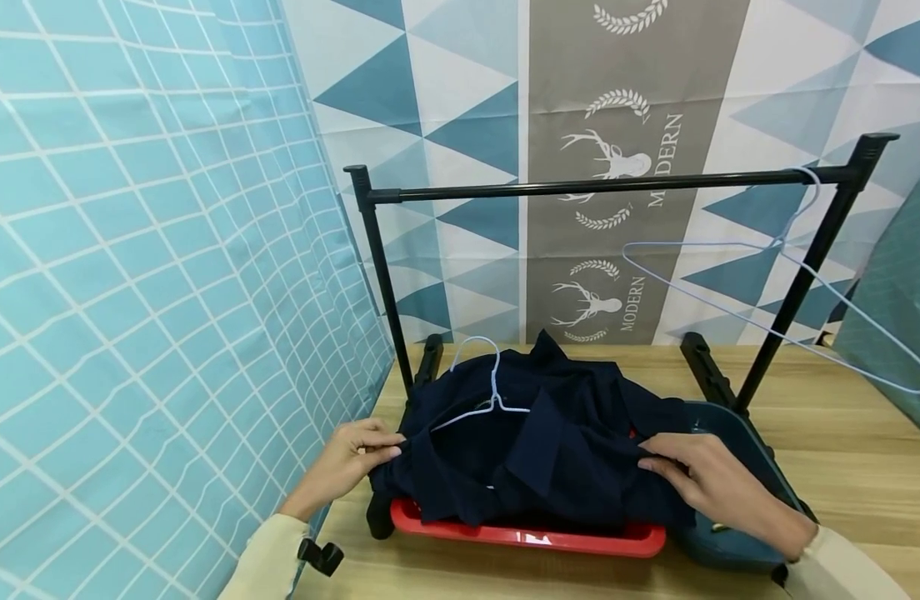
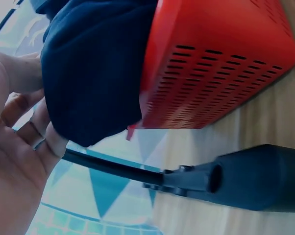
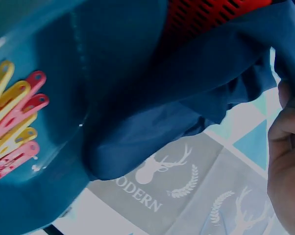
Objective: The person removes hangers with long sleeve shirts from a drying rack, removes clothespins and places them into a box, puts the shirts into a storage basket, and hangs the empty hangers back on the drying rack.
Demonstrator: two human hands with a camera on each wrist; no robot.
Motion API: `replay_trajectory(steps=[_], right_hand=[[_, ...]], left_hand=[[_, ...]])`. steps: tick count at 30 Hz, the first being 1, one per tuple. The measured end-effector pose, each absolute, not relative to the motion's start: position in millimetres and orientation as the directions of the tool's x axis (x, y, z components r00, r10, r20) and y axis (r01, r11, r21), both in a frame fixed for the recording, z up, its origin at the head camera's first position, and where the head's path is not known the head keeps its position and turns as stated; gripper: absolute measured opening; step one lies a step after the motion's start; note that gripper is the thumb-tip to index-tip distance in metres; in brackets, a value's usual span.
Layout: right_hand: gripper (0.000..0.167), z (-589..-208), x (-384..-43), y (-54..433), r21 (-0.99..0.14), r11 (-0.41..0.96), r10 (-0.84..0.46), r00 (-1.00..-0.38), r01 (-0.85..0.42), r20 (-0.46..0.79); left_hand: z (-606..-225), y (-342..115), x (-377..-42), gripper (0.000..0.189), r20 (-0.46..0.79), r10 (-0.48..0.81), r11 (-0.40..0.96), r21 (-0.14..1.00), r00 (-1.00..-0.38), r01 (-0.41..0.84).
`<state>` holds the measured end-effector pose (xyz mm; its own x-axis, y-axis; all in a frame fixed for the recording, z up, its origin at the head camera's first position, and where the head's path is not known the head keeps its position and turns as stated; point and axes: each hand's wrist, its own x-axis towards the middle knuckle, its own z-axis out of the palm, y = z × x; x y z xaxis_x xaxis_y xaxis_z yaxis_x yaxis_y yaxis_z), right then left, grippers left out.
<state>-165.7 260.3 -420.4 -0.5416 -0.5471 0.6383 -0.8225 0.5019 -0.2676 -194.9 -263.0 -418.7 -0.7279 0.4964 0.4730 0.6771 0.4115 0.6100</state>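
A dark navy collared garment (image 1: 580, 450) lies spread over a red basket (image 1: 527, 537), its neck opening facing up. Inside that opening sits a light-coloured wire hanger (image 1: 495, 403), its hook standing up out of the cloth. My left hand (image 1: 347, 462) pinches the garment at its left side between thumb and fingers; the left wrist view shows the cloth (image 2: 93, 73) hanging beside the perforated basket wall (image 2: 211, 68). On the other side my right hand (image 1: 703, 479) pinches the garment's right part, and a length of cloth (image 3: 186, 98) drapes from it over a dark blue basin.
A black rack with a crossbar (image 1: 602, 185) stands behind the basket. Another wire hanger (image 1: 778, 243) hangs at the bar's right end. The dark blue basin (image 1: 752, 467) holds several yellow and pink clothespins (image 3: 15, 117). Blue gridded cloth (image 1: 167, 250) walls off the left.
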Motion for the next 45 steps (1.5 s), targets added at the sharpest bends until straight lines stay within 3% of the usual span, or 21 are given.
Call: replay_trajectory(steps=[8,13,17,21,24,28,30,32,37,45], right_hand=[[0.047,-406,-168,255,-0.182,0.535,-0.516,-0.489,-0.825,0.703],[0.042,-399,-168,253,-0.138,0.554,-0.514,-0.468,-0.821,0.719],[0.035,-395,-168,249,-0.118,0.545,-0.529,-0.449,-0.83,0.72],[0.042,-393,-170,246,-0.103,0.539,-0.54,-0.437,-0.836,0.719],[0.042,-392,-170,245,-0.095,0.538,-0.546,-0.432,-0.837,0.717],[0.018,-391,-170,244,-0.084,0.54,-0.553,-0.428,-0.838,0.714],[0.015,-390,-170,243,-0.076,0.544,-0.555,-0.426,-0.836,0.715],[0.017,-389,-170,242,-0.072,0.55,-0.554,-0.427,-0.832,0.714],[0.042,-389,-169,239,-0.076,0.558,-0.56,-0.443,-0.826,0.7],[0.038,-393,-168,237,-0.094,0.556,-0.555,-0.453,-0.826,0.698]], left_hand=[[-399,-244,-205,0.021,0.618,0.523,0.415,0.417,-0.587,0.809],[-385,-232,-212,0.023,0.663,0.517,0.41,0.363,-0.541,0.837],[-374,-223,-216,0.034,0.678,0.527,0.407,0.328,-0.512,0.853],[-365,-211,-219,0.05,0.692,0.548,0.408,0.27,-0.471,0.872],[-359,-202,-221,0.05,0.705,0.556,0.393,0.243,-0.44,0.887],[-351,-192,-226,0.046,0.726,0.561,0.367,0.214,-0.398,0.906],[-348,-188,-228,0.046,0.733,0.562,0.359,0.203,-0.384,0.911],[-345,-185,-229,0.046,0.738,0.565,0.346,0.193,-0.369,0.918],[-341,-178,-229,0.044,0.732,0.573,0.331,0.206,-0.369,0.921],[-342,-168,-230,0.043,0.727,0.596,0.298,0.195,-0.342,0.934]])
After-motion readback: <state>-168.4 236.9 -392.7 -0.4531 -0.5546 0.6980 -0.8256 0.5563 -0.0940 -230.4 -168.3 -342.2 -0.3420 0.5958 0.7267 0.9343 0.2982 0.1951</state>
